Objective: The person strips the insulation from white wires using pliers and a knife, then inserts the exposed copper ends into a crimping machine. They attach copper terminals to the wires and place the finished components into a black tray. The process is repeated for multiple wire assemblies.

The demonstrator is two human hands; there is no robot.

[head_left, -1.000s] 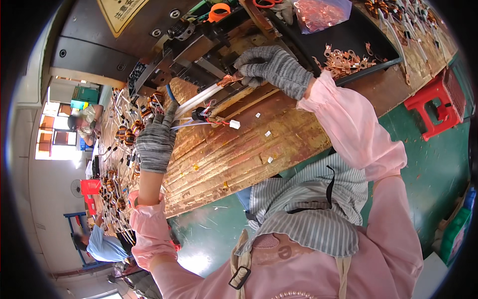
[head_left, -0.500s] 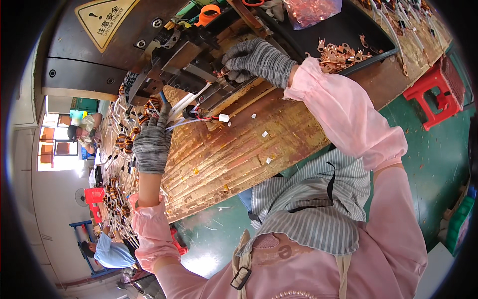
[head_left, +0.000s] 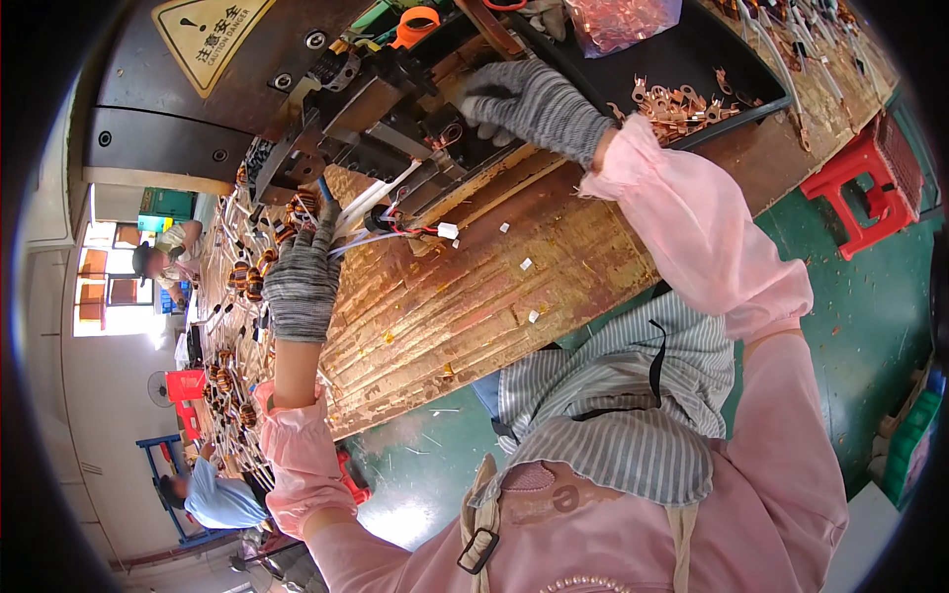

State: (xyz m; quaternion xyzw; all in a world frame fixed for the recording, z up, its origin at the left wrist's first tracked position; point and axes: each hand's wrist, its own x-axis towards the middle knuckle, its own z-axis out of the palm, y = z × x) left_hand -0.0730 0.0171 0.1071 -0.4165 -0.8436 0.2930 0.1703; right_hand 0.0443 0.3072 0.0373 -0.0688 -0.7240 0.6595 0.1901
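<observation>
- Fingers of the left hand (head_left: 301, 282) closed round a bundle of white wires (head_left: 381, 203), feeding its end into the press (head_left: 395, 109).
- Right hand (head_left: 524, 99) curled on the press's dark block; grip unclear.
- Likely seating a copper terminal; calls for steady alignment.
- Tight under the press; open wooden bench (head_left: 494, 296) nearer the body.

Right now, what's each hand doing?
Left hand: closed around a bundle of white wires.
Right hand: fingers curled at the dark metal press; grip unclear.
</observation>
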